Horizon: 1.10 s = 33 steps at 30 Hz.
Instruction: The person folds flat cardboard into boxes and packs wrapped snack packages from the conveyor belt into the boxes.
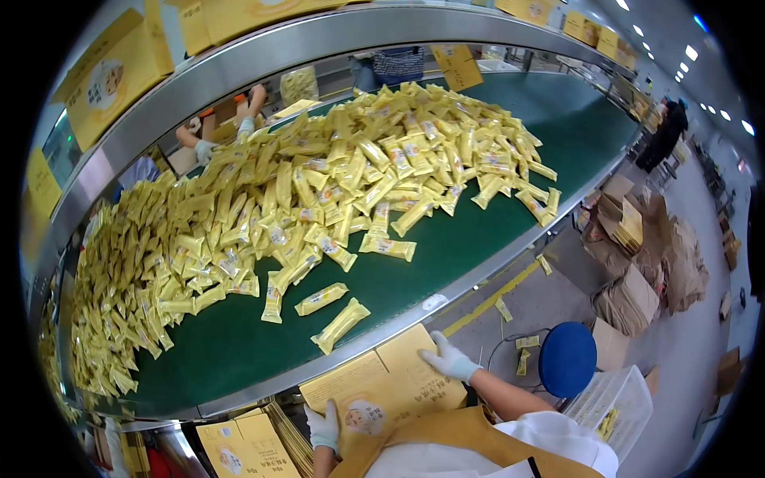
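yellow flat carton (402, 390) is lying btwn the person's 2 gloved hands, nr side of the belt, below the metal rail (382, 336). l hand (323, 428) is gripping its l edge, fingers close together & pressing on the printed face; r hand (450, 358) is holding the far r corner, fingers slightly apart, bending over the edge. what either hand is doing underneath is hidden, can't tell.

stack of flat cartons (249, 448) is sitting nr l, just beside the l hand. green belt (446, 275) is carrying a big heap of yellow packets (343, 179), piling up l & far; 2 loose packets (341, 325) are resting nr the rail, apart from the heap. co-worker's gloved hands (245, 127) are reaching in at far l, behind the heap.

on the r, a blue stool (567, 358) is standing nr a white crate (629, 406) w/ a few packets inside. brown cardboard (637, 295) is piling up on the floor beyond. person in dark clothes (665, 137) is standing far r.
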Tool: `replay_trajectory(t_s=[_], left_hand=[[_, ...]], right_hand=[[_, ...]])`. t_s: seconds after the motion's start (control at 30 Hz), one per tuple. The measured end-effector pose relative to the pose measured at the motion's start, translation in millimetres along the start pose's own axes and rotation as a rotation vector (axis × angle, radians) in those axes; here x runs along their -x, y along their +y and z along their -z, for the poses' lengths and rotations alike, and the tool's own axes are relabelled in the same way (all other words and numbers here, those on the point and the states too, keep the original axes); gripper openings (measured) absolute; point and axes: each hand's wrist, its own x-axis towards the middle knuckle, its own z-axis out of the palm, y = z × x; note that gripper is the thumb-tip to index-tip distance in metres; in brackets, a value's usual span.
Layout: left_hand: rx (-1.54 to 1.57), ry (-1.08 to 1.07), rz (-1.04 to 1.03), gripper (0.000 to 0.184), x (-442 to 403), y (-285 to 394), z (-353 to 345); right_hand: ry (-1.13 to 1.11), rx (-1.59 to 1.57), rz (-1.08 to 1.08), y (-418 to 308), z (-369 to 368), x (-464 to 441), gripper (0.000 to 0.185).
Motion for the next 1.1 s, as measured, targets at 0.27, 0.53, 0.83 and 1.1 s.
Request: replay_trajectory(t_s=[0.27,0.53,0.83,1.1], left_hand=[[0.455,-0.032,-0.135,0.06,1,-16,6],[1.162,-0.105,-0.262,0.072,96,81,88],[0.47,-0.831,-1.066,0.052,113,127,113],[0.189,-0.611,-1.41,0.05,105,144,122]], right_hand=[[0.146,0.107,0.088,11,-20,7,0.082],[0.156,-0.746,0.225,-67,72,74,0.051],[0.294,-0.761,0.292,-109,80,57,0.071],[0.411,-0.495,0.313,-126,74,63,0.066]])
